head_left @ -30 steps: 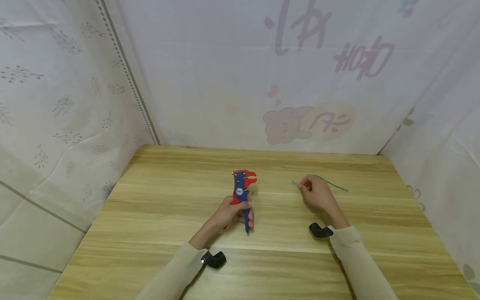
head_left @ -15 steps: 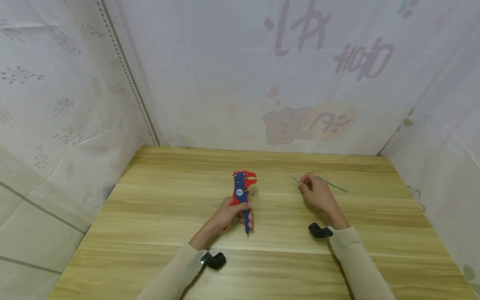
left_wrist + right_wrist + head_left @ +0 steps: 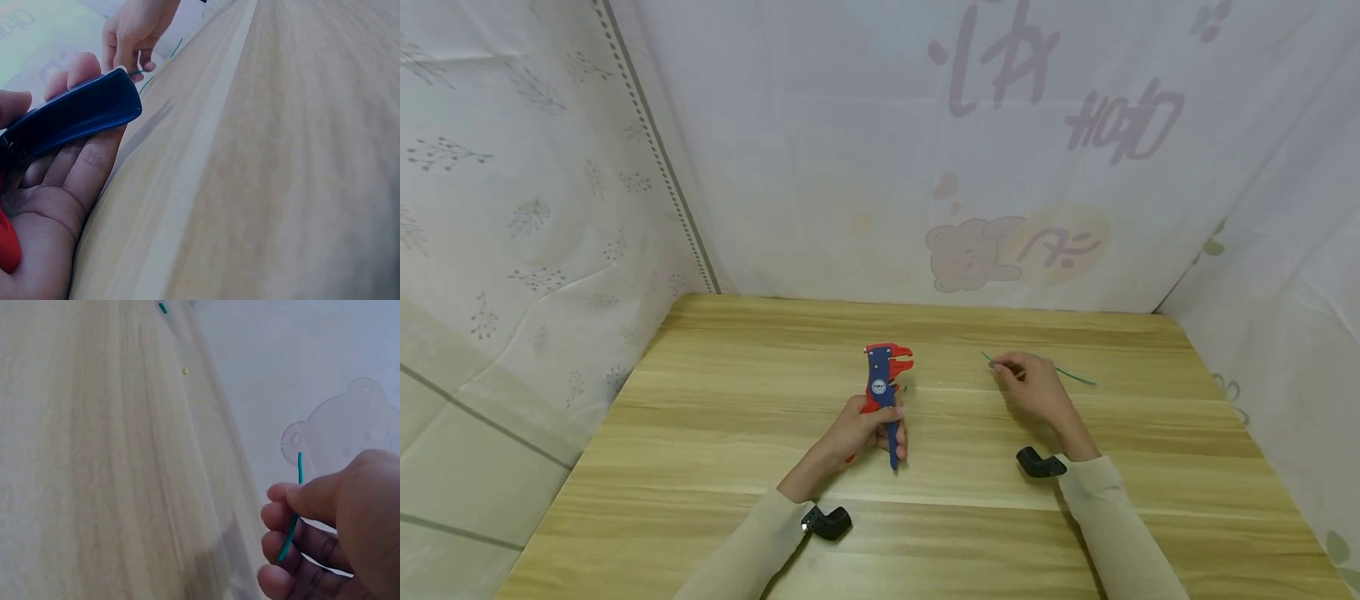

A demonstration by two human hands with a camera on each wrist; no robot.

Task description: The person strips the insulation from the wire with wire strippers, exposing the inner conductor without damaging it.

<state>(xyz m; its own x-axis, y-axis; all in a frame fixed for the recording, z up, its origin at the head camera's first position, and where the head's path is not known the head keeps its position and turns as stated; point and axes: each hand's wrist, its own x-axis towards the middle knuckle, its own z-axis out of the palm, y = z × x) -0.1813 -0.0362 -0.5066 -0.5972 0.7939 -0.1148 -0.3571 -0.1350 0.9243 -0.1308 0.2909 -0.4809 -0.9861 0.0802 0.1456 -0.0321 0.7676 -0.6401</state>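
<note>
My left hand (image 3: 847,435) holds a wire stripper (image 3: 878,367) with a blue body and red jaws, its head pointing away from me. The jaws stand apart with nothing between them. In the left wrist view, its blue handle (image 3: 81,115) lies across the fingers, and a bit of red handle shows by the palm. My right hand (image 3: 1036,387) pinches a thin green wire (image 3: 300,465) between thumb and index finger. One end sticks out past the fingertips, and the other lies against the curled fingers. In the head view, a green wire length (image 3: 1075,377) shows behind the right hand.
On the wooden table (image 3: 700,450) lie a small green scrap (image 3: 163,308) and a tiny yellow scrap (image 3: 185,371), between the stripper and the right hand. A printed cloth (image 3: 820,167) hangs along the table's back edge. Black wrist cameras (image 3: 1041,462) sit at both cuffs.
The right fingers have shifted slightly on the green wire, and its free end now points a little farther up and left. The left hand and wire stripper have stayed in place.
</note>
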